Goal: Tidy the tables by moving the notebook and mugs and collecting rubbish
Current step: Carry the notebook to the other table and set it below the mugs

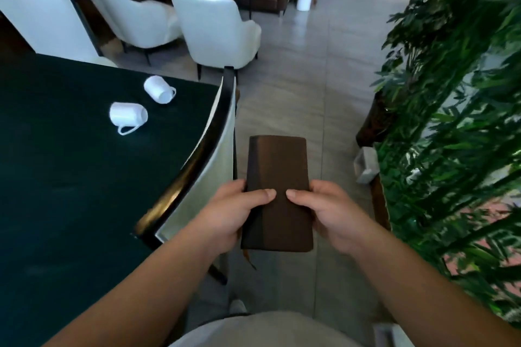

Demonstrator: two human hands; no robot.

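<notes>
Grip: left hand and right hand pinch brown notebook, lower centre, over floor | Risk: shallow near-end hold may let it tip | Containers: two white mugs lie sideways on dark surface, left; contents unseen.

Soft, even light fell from the far right, brightening the floor. The dark surface stayed dim, with glare along its curved edge. Foliage at right was smeared; wide-angle distortion bent the frame's edges.
</notes>
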